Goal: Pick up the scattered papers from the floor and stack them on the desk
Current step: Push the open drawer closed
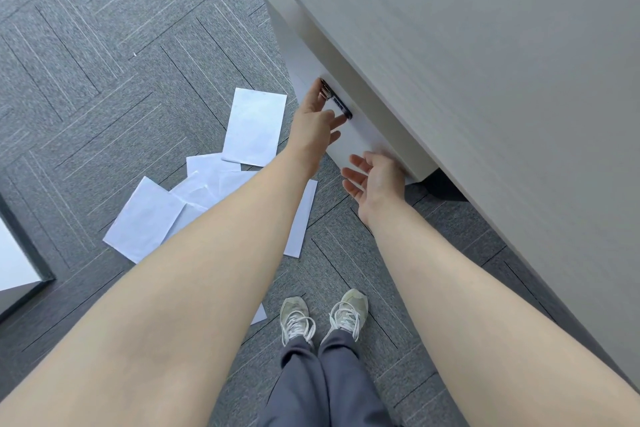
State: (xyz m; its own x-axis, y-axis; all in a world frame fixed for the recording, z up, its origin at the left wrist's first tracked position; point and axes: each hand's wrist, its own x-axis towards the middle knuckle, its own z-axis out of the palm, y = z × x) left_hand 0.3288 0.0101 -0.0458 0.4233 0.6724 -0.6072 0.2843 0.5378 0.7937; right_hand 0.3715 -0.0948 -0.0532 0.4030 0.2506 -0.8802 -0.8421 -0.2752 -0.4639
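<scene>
Several white papers [254,126] lie scattered and partly overlapping on the grey carpet, left of centre; my left forearm covers some of them. The pale desk top [485,62] fills the upper right. My left hand [317,121] reaches out to the white cabinet [304,45] under the desk. Its forefinger and thumb span a small dark and metal lock [337,104] on the cabinet front. My right hand [375,180] hovers palm up with fingers apart near the cabinet's lower corner and holds nothing.
My two feet in pale trainers [323,314] stand on the carpet just below the papers. One sheet's corner [259,315] shows beside my left arm. A white panel with a dark edge [17,253] stands at the far left.
</scene>
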